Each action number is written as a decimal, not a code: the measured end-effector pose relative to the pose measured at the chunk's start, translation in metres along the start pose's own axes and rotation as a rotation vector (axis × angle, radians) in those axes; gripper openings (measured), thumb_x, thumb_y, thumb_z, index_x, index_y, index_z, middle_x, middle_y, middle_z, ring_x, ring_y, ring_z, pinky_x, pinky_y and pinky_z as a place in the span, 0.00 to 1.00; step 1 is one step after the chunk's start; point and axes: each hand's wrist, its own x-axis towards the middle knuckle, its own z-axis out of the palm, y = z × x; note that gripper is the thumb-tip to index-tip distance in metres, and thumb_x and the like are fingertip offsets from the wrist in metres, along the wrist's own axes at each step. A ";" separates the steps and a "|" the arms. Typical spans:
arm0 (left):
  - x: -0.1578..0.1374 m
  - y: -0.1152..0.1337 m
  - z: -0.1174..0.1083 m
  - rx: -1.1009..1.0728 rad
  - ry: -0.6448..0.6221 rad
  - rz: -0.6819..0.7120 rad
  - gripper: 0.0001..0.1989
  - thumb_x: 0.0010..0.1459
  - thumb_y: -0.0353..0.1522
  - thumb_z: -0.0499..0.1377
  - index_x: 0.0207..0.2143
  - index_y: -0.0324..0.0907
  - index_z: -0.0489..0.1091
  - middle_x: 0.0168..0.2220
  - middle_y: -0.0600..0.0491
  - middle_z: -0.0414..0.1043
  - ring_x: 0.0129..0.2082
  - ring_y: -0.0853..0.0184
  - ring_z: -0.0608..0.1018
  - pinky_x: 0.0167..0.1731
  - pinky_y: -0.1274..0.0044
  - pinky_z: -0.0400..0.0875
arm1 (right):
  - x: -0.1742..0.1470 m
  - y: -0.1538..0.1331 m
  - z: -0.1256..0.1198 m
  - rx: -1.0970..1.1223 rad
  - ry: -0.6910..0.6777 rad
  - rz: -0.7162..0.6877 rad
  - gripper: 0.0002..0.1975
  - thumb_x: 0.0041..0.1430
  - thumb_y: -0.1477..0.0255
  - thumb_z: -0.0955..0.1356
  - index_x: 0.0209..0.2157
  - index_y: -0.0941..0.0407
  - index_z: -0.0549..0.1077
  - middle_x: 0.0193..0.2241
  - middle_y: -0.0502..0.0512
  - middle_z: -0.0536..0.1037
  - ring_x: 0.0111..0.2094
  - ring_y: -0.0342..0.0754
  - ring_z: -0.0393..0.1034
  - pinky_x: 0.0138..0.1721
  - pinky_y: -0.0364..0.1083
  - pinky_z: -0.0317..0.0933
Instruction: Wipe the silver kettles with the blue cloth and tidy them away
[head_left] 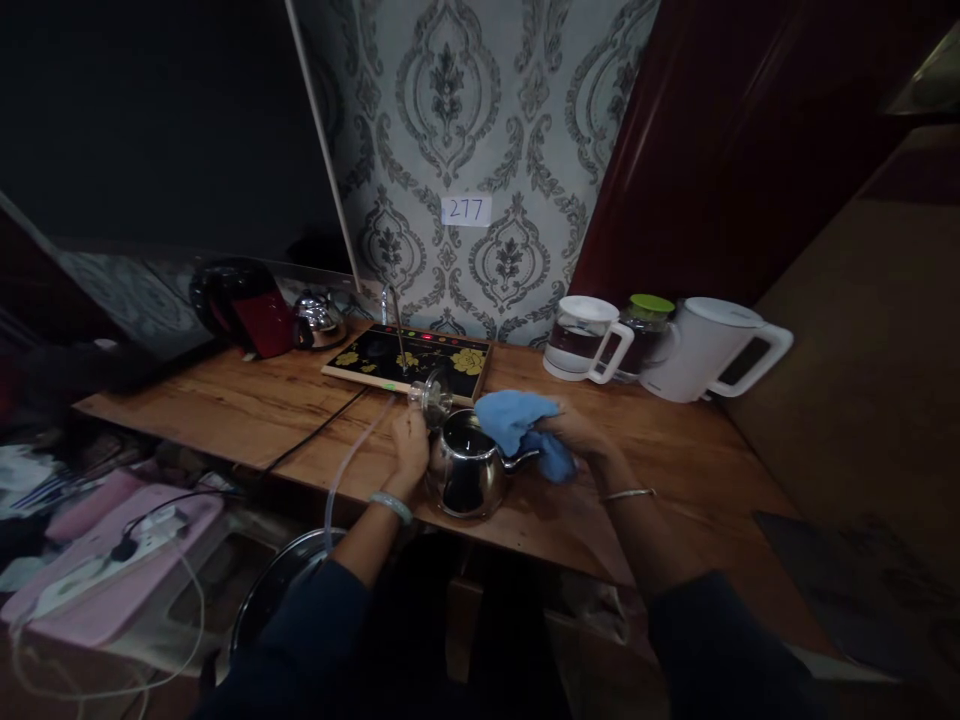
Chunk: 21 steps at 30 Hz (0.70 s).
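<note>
The pot (466,478) stands on the table (247,405) before the tea stove (409,357), with three jugs (639,342) behind to its right.

On a wooden table (705,460), a red appliance (264,322), a small kettle (324,322) and a flowered panel (373,352) are sitting; 3 lidded jugs (646,345) are standing rightward; a steel teapot (471,482) is resting frontmost.

- The number "277", handwritten in dark strokes on a small white rectangular paper card (466,210), which is fixed to the grey damask-patterned wallpaper (448,110) above the back edge of the brown wooden desk (292,410).
- A lit red display (426,337) on the flat black rectangular panel with golden flowers (439,358), near the desk's back edge: too small to read.
- A small green label (390,387) on that panel's front side: unreadable.
</note>
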 end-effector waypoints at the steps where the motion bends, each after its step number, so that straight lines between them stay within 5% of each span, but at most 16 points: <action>1: 0.000 0.000 0.000 0.002 -0.001 0.002 0.23 0.62 0.37 0.52 0.14 0.44 0.57 0.15 0.59 0.56 0.19 0.72 0.59 0.22 0.77 0.51 | 0.008 0.001 0.004 -0.038 -0.075 -0.007 0.05 0.37 0.72 0.74 0.21 0.54 0.76 0.27 0.48 0.80 0.32 0.48 0.71 0.39 0.46 0.68; 5: 0.001 -0.003 -0.001 0.007 0.000 0.012 0.22 0.62 0.35 0.51 0.14 0.44 0.58 0.15 0.59 0.56 0.19 0.72 0.60 0.22 0.77 0.52 | 0.017 0.024 0.005 -0.172 -0.171 0.023 0.06 0.36 0.76 0.69 0.13 0.54 0.70 0.18 0.45 0.74 0.22 0.42 0.64 0.29 0.42 0.64; 11: 0.001 -0.007 -0.001 -0.001 -0.005 0.001 0.23 0.62 0.37 0.52 0.14 0.44 0.58 0.14 0.59 0.56 0.19 0.71 0.59 0.22 0.77 0.50 | -0.010 0.054 -0.020 -0.224 0.000 0.045 0.06 0.36 0.77 0.68 0.13 0.53 0.72 0.17 0.47 0.75 0.23 0.45 0.66 0.28 0.43 0.64; 16: 0.000 -0.008 0.000 -0.026 -0.019 0.006 0.21 0.62 0.38 0.52 0.15 0.44 0.60 0.16 0.58 0.58 0.20 0.71 0.61 0.23 0.78 0.55 | -0.013 0.023 -0.042 -0.251 0.213 -0.006 0.03 0.40 0.72 0.70 0.22 0.53 0.78 0.24 0.48 0.80 0.29 0.49 0.70 0.34 0.46 0.67; 21: 0.000 -0.009 -0.001 -0.029 -0.021 0.009 0.21 0.61 0.36 0.52 0.15 0.44 0.60 0.16 0.58 0.59 0.20 0.71 0.61 0.23 0.78 0.55 | 0.034 -0.011 -0.008 -0.311 0.042 -0.091 0.08 0.38 0.76 0.69 0.25 0.54 0.79 0.29 0.49 0.82 0.36 0.52 0.74 0.44 0.49 0.67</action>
